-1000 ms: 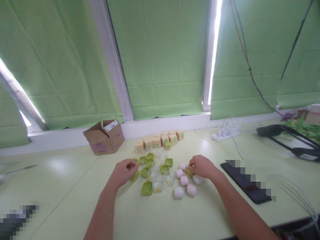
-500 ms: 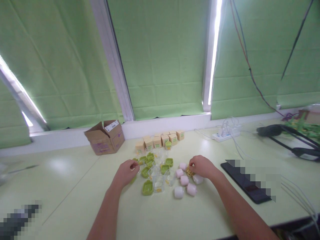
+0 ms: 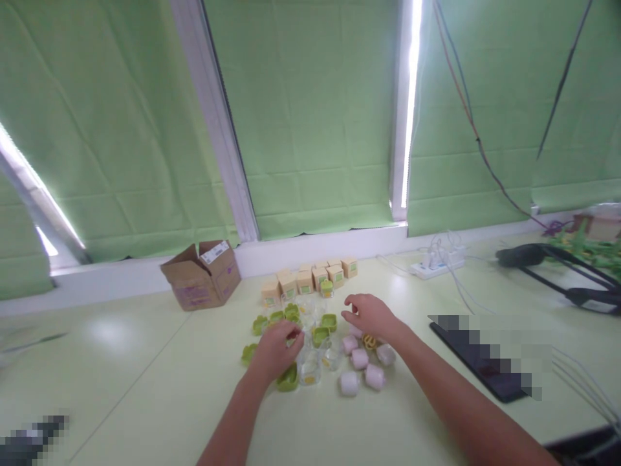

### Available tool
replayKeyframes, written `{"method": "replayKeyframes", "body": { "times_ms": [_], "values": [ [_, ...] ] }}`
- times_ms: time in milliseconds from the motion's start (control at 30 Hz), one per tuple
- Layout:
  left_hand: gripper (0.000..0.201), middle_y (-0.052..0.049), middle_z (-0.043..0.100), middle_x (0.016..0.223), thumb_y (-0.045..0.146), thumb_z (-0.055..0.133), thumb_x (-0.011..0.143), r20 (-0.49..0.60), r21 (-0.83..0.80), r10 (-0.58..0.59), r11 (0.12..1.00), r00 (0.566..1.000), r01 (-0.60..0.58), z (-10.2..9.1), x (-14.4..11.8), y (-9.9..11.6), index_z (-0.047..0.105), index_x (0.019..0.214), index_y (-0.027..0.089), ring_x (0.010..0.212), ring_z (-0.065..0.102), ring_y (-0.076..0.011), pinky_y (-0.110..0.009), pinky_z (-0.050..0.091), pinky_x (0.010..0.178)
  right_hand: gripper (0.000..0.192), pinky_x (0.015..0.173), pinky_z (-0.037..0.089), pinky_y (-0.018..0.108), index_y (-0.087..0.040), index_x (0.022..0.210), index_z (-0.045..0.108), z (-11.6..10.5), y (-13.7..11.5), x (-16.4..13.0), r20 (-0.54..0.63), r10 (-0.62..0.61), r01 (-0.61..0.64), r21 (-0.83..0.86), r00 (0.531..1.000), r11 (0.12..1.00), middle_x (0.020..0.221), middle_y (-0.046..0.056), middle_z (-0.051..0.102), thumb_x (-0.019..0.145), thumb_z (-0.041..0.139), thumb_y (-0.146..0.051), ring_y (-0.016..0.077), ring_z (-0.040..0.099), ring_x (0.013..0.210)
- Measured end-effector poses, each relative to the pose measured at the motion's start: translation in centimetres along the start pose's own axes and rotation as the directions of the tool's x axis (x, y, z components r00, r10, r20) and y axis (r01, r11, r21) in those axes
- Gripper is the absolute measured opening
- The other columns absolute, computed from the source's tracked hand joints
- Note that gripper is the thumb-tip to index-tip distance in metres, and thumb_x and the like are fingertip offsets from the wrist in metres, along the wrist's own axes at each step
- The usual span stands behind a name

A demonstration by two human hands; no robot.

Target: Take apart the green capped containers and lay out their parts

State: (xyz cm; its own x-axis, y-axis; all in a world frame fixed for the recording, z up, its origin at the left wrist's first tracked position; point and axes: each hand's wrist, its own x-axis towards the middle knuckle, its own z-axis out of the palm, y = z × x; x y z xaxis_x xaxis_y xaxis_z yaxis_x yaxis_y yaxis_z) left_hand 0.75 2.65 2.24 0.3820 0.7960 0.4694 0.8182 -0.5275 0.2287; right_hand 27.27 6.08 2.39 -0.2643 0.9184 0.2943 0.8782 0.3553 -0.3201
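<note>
My left hand (image 3: 277,349) reaches over the green lids, its curled fingers apart beside the clear plastic cups (image 3: 309,370). It hides part of the green lids (image 3: 287,378) under and behind it. I see no object in its fingers. To the right, my right hand (image 3: 372,316) hovers above the pale pink rolled pieces (image 3: 359,358), thumb and forefinger apart with nothing visible between them. A bundle of yellow bands (image 3: 369,341) lies just below its palm, among the pink pieces. Behind the cups, one small clear jar with a green lid (image 3: 326,288) stands upright.
Several small tan boxes (image 3: 305,281) stand in rows at the back. An opened cardboard box (image 3: 201,278) is left of them. A power strip (image 3: 436,265) with cables lies at the back right. A dark phone-like slab (image 3: 478,362) and black headgear (image 3: 548,259) are on the right.
My left hand has moved right, from the outer lids toward the clear cups. My right hand has lifted off the yellow bands and shifted left, its fingers opening.
</note>
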Motion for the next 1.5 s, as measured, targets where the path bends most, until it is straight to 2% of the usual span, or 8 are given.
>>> {"method": "replayKeyframes", "body": {
  "times_ms": [100, 167, 333, 567, 800, 967, 1233, 1500],
  "values": [
    [0.016, -0.001, 0.058, 0.07, 0.023, 0.048, 0.083, 0.004, -0.014, 0.011, 1.0, 1.0, -0.011, 0.1, -0.1, 0.2, 0.057, 0.071, 0.019, 0.068, 0.053, -0.0159, -0.027, 0.038, 0.066, 0.049, 0.085, 0.04, 0.031, -0.019, 0.125, 0.05, 0.7, -0.4, 2.8, 0.017, -0.034, 0.035, -0.028, 0.999, 0.999, 0.117, 0.011, 0.06, 0.082, 0.053, -0.042, 0.0228, 0.056, 0.102],
    [0.016, -0.001, 0.057, 0.069, 0.022, 0.048, 0.083, 0.002, -0.016, 0.013, 1.0, 1.0, -0.013, 0.1, -0.1, 0.4, 0.055, 0.069, 0.019, 0.068, 0.052, -0.0156, -0.027, 0.038, 0.066, 0.059, 0.088, 0.04, 0.032, -0.017, 0.131, 0.042, 1.2, -0.5, 4.7, 0.029, -0.042, 0.043, -0.026, 0.999, 0.999, 0.124, 0.013, 0.055, 0.079, 0.056, -0.042, 0.0253, 0.054, 0.109],
    [0.015, 0.0, 0.056, 0.068, 0.021, 0.049, 0.082, -0.004, -0.011, 0.005, 1.0, 1.0, -0.005, -0.1, -0.3, 0.8, 0.053, 0.067, 0.019, 0.067, 0.052, -0.0155, -0.027, 0.037, 0.065, 0.071, 0.089, 0.041, 0.032, -0.012, 0.136, 0.032, 3.0, -0.2, 8.8, 0.07, -0.032, 0.033, -0.018, 0.997, 0.999, 0.129, 0.018, 0.049, 0.075, 0.06, -0.034, 0.0278, 0.052, 0.113],
    [0.015, -0.001, 0.057, 0.07, 0.021, 0.049, 0.082, -0.017, -0.016, 0.015, 1.0, 1.0, -0.015, -0.3, -0.5, 1.3, 0.054, 0.068, 0.018, 0.069, 0.052, -0.0153, -0.027, 0.038, 0.067, 0.068, 0.088, 0.042, 0.032, -0.014, 0.134, 0.034, 5.9, 0.2, 11.6, 0.127, -0.001, 0.005, -0.029, 0.992, 1.0, 0.129, 0.017, 0.05, 0.073, 0.061, -0.025, 0.0279, 0.052, 0.113],
    [0.015, -0.002, 0.057, 0.07, 0.02, 0.049, 0.082, -0.025, -0.016, 0.014, 1.0, 1.0, -0.015, -0.5, -0.4, 1.4, 0.054, 0.068, 0.019, 0.069, 0.052, -0.0157, -0.027, 0.039, 0.066, 0.065, 0.09, 0.04, 0.036, -0.014, 0.132, 0.036, 6.6, 0.0, 12.1, 0.13, 0.01, 0.0, -0.076, 0.992, 0.997, 0.131, 0.019, 0.045, 0.074, 0.061, -0.023, 0.0294, 0.05, 0.114],
    [0.015, -0.002, 0.058, 0.07, 0.021, 0.049, 0.082, -0.016, -0.02, 0.011, 1.0, 1.0, -0.011, -0.7, -0.4, 1.5, 0.054, 0.068, 0.019, 0.07, 0.053, -0.0164, -0.028, 0.04, 0.067, 0.055, 0.091, 0.038, 0.04, -0.014, 0.124, 0.045, 6.3, -0.1, 11.8, 0.115, 0.003, 0.01, -0.106, 0.993, 0.994, 0.128, 0.02, 0.045, 0.073, 0.063, -0.027, 0.0336, 0.044, 0.117],
    [0.015, -0.002, 0.058, 0.069, 0.021, 0.049, 0.081, -0.018, -0.012, 0.007, 1.0, 1.0, -0.007, -0.7, -0.5, 1.5, 0.055, 0.068, 0.019, 0.068, 0.053, -0.0164, -0.028, 0.04, 0.065, 0.041, 0.078, 0.043, 0.03, -0.016, 0.113, 0.051, 6.0, -0.1, 11.3, 0.159, -0.023, 0.039, -0.1, 0.987, 0.994, 0.109, 0.013, 0.06, 0.074, 0.063, -0.026, 0.0241, 0.058, 0.097],
    [0.017, -0.003, 0.058, 0.07, 0.023, 0.047, 0.083, -0.006, 0.016, 0.015, 1.0, 1.0, -0.015, -0.8, -0.4, 1.6, 0.056, 0.069, 0.019, 0.068, 0.053, -0.0171, -0.028, 0.039, 0.064, 0.054, 0.079, 0.042, 0.028, -0.014, 0.115, 0.053, 4.0, 0.4, 9.2, 0.123, -0.043, 0.05, -0.054, 0.991, 0.997, 0.11, 0.013, 0.061, 0.066, 0.07, -0.029, 0.0243, 0.058, 0.099]
  ]
}}
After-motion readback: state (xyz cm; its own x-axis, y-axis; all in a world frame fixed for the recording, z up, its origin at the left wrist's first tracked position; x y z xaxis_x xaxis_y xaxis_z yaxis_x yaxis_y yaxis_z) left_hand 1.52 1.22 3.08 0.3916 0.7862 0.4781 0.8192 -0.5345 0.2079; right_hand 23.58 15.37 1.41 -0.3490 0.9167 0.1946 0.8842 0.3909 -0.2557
